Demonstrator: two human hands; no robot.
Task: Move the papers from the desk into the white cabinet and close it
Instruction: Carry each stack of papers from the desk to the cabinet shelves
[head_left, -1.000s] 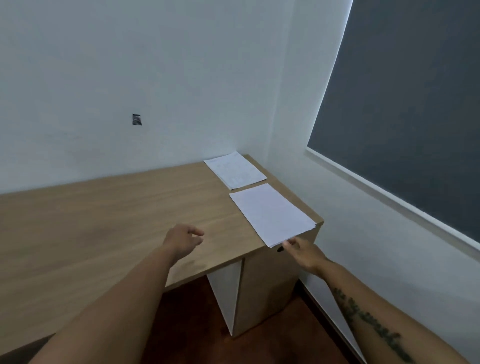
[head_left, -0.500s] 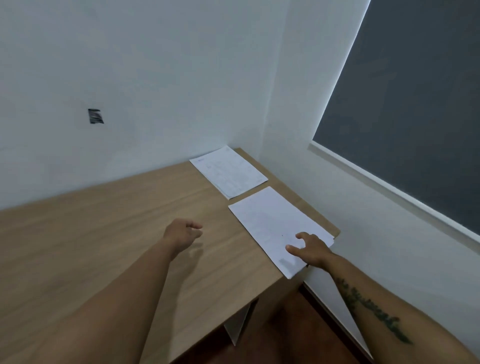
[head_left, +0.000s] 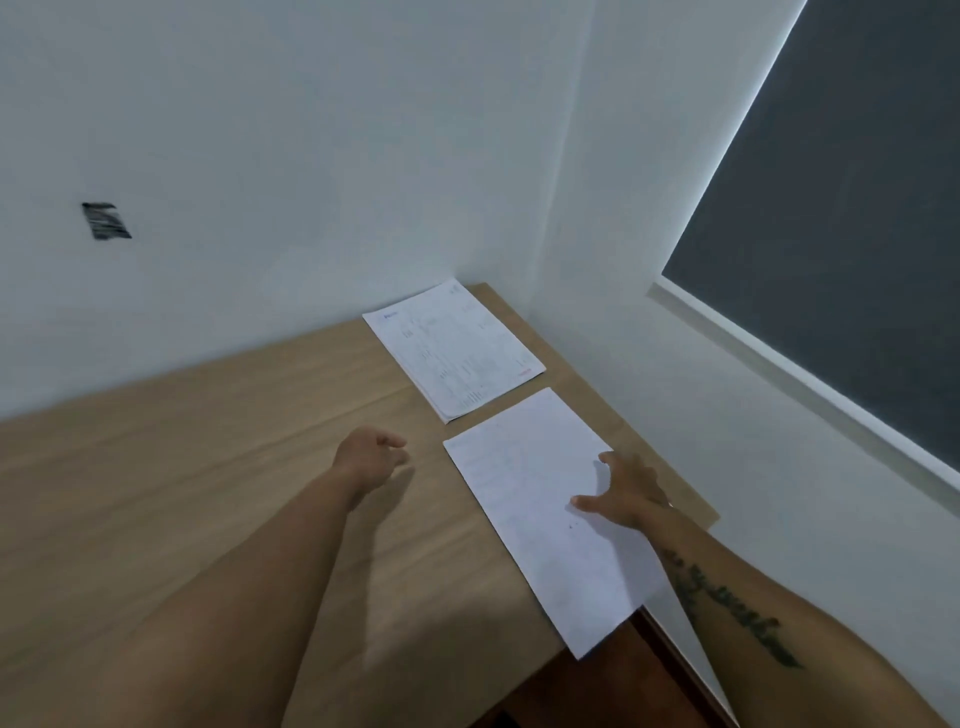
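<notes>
The fingers (head_left: 602, 460) of the right hand (head_left: 631, 491) are spread wide and lie flat on the right edge of the near sheet of paper (head_left: 540, 514), thumb stretched left across the page; they press on it but grip nothing. The fingers (head_left: 392, 444) of the left hand (head_left: 371, 457) are loosely curled, half closed and empty, hovering just above the wood a little left of that sheet without touching it. The near sheet is almost blank and lies slanted along the right side of the desk (head_left: 182, 467), its near corner sticking out past the front edge over the dark floor (head_left: 613, 691). Just beyond it, with a narrow strip of wood between, a second sheet (head_left: 454, 348) with faint printed lines lies in the far right corner, its far edge against the wall (head_left: 311, 156). The right forearm carries a dark tattoo (head_left: 732, 603). On the wall at far left is a small dark mark (head_left: 106, 221). To the right, a dark grey blind (head_left: 841, 208) covers the window. The white cabinet is not in view.
</notes>
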